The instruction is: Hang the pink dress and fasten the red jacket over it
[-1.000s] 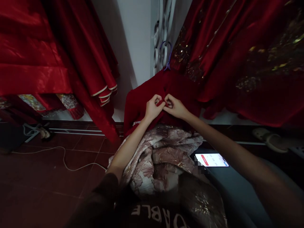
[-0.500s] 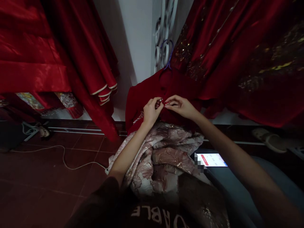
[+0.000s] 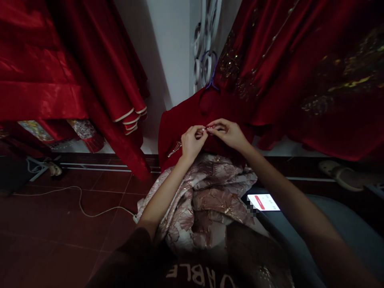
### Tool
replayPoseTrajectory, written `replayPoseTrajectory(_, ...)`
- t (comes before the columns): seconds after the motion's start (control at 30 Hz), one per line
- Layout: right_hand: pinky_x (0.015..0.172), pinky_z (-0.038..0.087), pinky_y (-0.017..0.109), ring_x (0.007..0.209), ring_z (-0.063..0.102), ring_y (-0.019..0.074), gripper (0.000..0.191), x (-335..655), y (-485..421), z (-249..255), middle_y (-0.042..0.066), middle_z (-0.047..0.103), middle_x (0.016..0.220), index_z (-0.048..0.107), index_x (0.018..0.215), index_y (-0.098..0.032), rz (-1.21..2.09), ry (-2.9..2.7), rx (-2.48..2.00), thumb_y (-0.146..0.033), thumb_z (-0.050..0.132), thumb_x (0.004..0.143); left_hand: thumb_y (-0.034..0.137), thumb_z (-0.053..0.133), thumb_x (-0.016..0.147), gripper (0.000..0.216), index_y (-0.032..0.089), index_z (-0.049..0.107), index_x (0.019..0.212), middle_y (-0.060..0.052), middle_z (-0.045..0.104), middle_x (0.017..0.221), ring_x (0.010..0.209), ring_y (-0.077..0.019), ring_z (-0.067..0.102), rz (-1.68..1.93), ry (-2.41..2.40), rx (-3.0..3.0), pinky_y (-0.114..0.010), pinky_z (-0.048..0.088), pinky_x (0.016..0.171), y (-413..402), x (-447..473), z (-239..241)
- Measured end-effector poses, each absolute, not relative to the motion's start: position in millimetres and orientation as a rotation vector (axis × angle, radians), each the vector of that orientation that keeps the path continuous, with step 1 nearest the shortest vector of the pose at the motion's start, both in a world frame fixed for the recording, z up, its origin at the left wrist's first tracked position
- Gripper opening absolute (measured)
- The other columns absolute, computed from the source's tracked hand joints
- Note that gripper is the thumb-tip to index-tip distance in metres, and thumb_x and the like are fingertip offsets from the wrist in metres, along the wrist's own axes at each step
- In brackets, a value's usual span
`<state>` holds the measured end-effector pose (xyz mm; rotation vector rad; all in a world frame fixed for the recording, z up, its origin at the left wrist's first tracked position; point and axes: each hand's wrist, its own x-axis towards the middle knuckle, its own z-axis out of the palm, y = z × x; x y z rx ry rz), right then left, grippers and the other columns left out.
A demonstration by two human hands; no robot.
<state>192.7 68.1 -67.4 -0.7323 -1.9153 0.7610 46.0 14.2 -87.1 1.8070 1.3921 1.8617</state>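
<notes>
A dark red garment (image 3: 177, 120) on a purple hanger (image 3: 213, 78) lies in front of me, its collar toward the hanger. My left hand (image 3: 193, 141) is closed in a pinch at the middle of its front. My right hand (image 3: 229, 133) pinches the same spot from the other side, and the fingertips of both hands almost meet. Small shiny spots show at the fingertips; I cannot make out whether they are buttons or nails. A glittering ornament (image 3: 175, 149) sits on the garment left of my left hand. Pink and white floral fabric (image 3: 207, 188) is bunched across my lap.
Red satin garments (image 3: 39, 60) hang on the left, and red garments with gold trim (image 3: 279, 80) on the right. A lit phone (image 3: 268, 202) lies by my right forearm. A white cable (image 3: 81, 200) runs over the tiled floor (image 3: 60, 236). A clog-like shoe (image 3: 342, 176) is at right.
My fingertips have drawn slightly closer together at the garment's front, and the fingers have shifted their pinch. The whole view has moved slightly; the garment keeps its place.
</notes>
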Motion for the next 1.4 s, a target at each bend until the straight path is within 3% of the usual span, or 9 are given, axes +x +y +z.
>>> replayPoseTrajectory(0.27, 0.066, 0.053, 0.027, 0.078, 0.064, 0.0166, 0.034, 195.7, 66.1, -61.7, 0.006, 0.068, 0.088, 0.067, 0.091, -0.017, 0.670, -1.901, -0.786, -0.044, 0.070, 0.071, 0.028, 0.066, 0.075, 0.028, 0.018, 0.066, 0.102, -0.005, 0.070, 0.094, 0.080, -0.0121, 0.067, 1.741, 1.186, 1.684, -0.026, 0.059, 0.073, 13.8, 47.8, -88.5)
replayPoseTrajectory(0.53, 0.066, 0.055, 0.026, 0.080, 0.064, 0.0161, 0.034, 195.2, 63.6, -66.2, 0.007, 0.068, 0.092, 0.069, 0.095, -0.018, 0.652, -1.895, -0.784, -0.045, 0.067, 0.074, 0.028, 0.057, 0.084, 0.021, 0.020, 0.069, 0.100, -0.007, 0.070, 0.099, 0.086, -0.0146, 0.067, 1.811, 1.319, 1.801, -0.027, 0.057, 0.077, 13.9, 47.1, -91.7)
replayPoseTrajectory(0.7, 0.068, 0.056, 0.026, 0.080, 0.065, 0.0167, 0.035, 200.5, 58.1, -59.0, 0.007, 0.069, 0.092, 0.070, 0.097, -0.018, 0.632, -1.931, -0.801, -0.044, 0.067, 0.075, 0.032, 0.061, 0.081, 0.026, 0.020, 0.067, 0.103, -0.007, 0.069, 0.098, 0.079, -0.0131, 0.067, 1.819, 1.258, 1.702, -0.026, 0.058, 0.072, 15.0, 50.3, -92.2)
replayPoseTrajectory(0.83, 0.073, 0.056, 0.029, 0.081, 0.066, 0.0170, 0.037, 201.8, 53.5, -59.6, 0.007, 0.069, 0.092, 0.068, 0.099, -0.017, 0.716, -1.855, -0.797, -0.045, 0.066, 0.076, 0.035, 0.065, 0.077, 0.024, 0.018, 0.069, 0.095, -0.006, 0.070, 0.091, 0.075, -0.0133, 0.068, 1.766, 1.230, 1.610, -0.027, 0.059, 0.068, 18.1, 51.0, -98.0)
replayPoseTrajectory(1.03, 0.076, 0.057, 0.032, 0.082, 0.067, 0.0184, 0.040, 199.9, 54.6, -67.0, 0.007, 0.070, 0.094, 0.068, 0.098, -0.018, 0.744, -1.861, -0.807, -0.049, 0.068, 0.073, 0.035, 0.061, 0.081, 0.024, 0.020, 0.069, 0.097, -0.006, 0.070, 0.098, 0.082, -0.0136, 0.067, 1.826, 1.205, 1.594, -0.027, 0.058, 0.074, 13.5, 51.8, -102.3)
replayPoseTrajectory(1.27, 0.073, 0.056, 0.031, 0.079, 0.067, 0.0186, 0.039, 208.0, 51.2, -62.1, 0.007, 0.070, 0.090, 0.069, 0.096, -0.017, 0.713, -1.918, -0.843, -0.047, 0.069, 0.071, 0.031, 0.059, 0.083, 0.022, 0.021, 0.069, 0.098, -0.006, 0.070, 0.097, 0.081, -0.0136, 0.068, 1.822, 1.232, 1.642, -0.027, 0.059, 0.072, 9.5, 53.7, -104.6)
replayPoseTrajectory(1.4, 0.068, 0.056, 0.029, 0.078, 0.066, 0.0183, 0.035, 212.4, 48.3, -60.1, 0.007, 0.070, 0.090, 0.070, 0.095, -0.018, 0.680, -2.002, -0.872, -0.046, 0.066, 0.075, 0.030, 0.063, 0.080, 0.027, 0.020, 0.067, 0.105, -0.006, 0.070, 0.102, 0.086, -0.0156, 0.069, 1.792, 1.190, 1.634, -0.030, 0.059, 0.078, 12.7, 54.1, -113.2)
